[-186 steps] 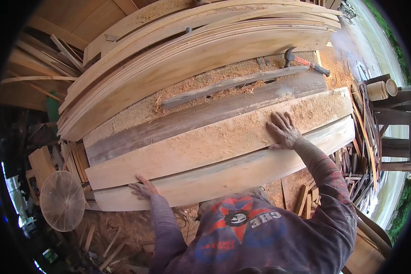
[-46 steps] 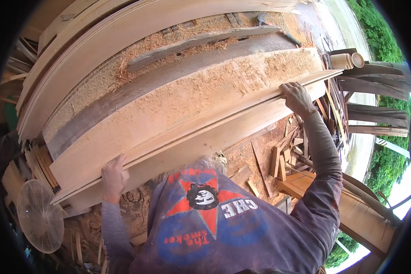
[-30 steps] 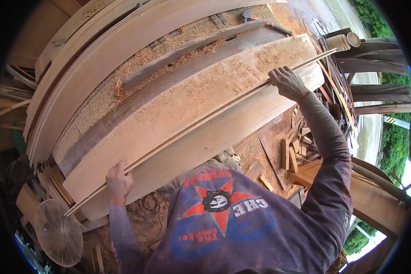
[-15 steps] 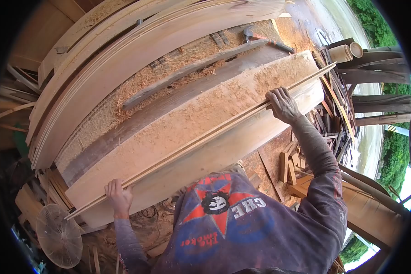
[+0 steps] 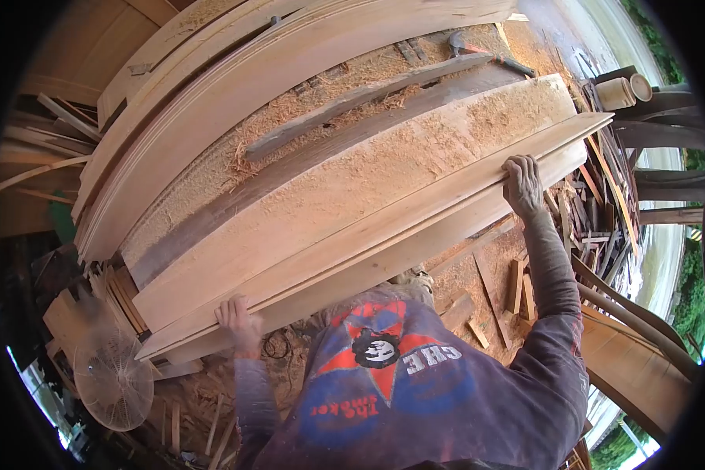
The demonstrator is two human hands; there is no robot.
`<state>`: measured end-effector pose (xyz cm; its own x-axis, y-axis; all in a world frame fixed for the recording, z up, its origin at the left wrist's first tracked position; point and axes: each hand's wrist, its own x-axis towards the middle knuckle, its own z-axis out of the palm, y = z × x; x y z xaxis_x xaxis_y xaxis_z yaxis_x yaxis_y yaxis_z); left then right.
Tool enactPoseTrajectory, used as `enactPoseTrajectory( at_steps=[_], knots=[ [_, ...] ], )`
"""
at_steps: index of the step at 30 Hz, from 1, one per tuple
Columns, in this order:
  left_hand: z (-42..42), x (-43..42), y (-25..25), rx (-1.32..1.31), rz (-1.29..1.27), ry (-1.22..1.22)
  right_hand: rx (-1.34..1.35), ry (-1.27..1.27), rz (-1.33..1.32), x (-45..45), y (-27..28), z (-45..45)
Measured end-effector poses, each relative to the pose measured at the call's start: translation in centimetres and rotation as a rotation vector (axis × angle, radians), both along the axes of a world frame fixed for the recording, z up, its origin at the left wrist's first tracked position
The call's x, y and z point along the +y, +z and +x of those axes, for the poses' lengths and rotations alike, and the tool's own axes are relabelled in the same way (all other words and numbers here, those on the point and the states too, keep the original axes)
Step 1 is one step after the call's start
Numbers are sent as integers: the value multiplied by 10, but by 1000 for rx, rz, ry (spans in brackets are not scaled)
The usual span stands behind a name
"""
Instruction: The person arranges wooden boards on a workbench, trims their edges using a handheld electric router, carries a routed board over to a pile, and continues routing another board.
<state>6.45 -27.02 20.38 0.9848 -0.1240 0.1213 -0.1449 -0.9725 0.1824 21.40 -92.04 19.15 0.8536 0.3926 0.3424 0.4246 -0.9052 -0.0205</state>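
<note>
A long pale wooden plank (image 5: pixel 384 225) with a grooved edge runs diagonally across the view, tilted so that its broad face shows. Near its left end, my left hand (image 5: pixel 240 319) has its fingers bent over the near edge. My right hand (image 5: pixel 525 184) is wrapped over the same edge toward the right end. Beneath and behind the plank lies a wide board (image 5: pixel 345 188) sprinkled with wood shavings. Both thumbs are hidden.
Farther back are a rough wooden strip (image 5: pixel 360 106), a hammer (image 5: pixel 478 53) and stacked long boards (image 5: pixel 235 110). A round fan (image 5: pixel 113 384) stands at lower left. Scrap wood (image 5: pixel 591 204) and a plastic container (image 5: pixel 615 94) are at right.
The plank has rolled from standing on edge to lying more face-up, with both hands still on it. The whole view has shifted slightly.
</note>
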Motion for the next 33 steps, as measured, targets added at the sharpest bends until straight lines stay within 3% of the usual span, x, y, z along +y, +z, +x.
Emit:
enactPoseTrajectory(
  at_steps=[6,11,20,24,26,30,33],
  knots=[
    [32,9,-7,-85,-46,10,77,68,-27,12,17,40],
    [53,25,-3,10,-85,-60,225,52,-47,17,30,61],
    [94,28,-11,-130,-27,-16,39,17,-23,21,20,77],
    [81,26,-13,53,-50,81,169,-4,-43,23,2,58],
    [77,32,-22,213,-138,6,216,76,-106,16,-6,51],
    [67,37,-37,105,-115,-32,132,38,18,23,5,35],
    [81,32,-42,112,-111,2,215,-48,-74,30,-1,48]
  ],
)
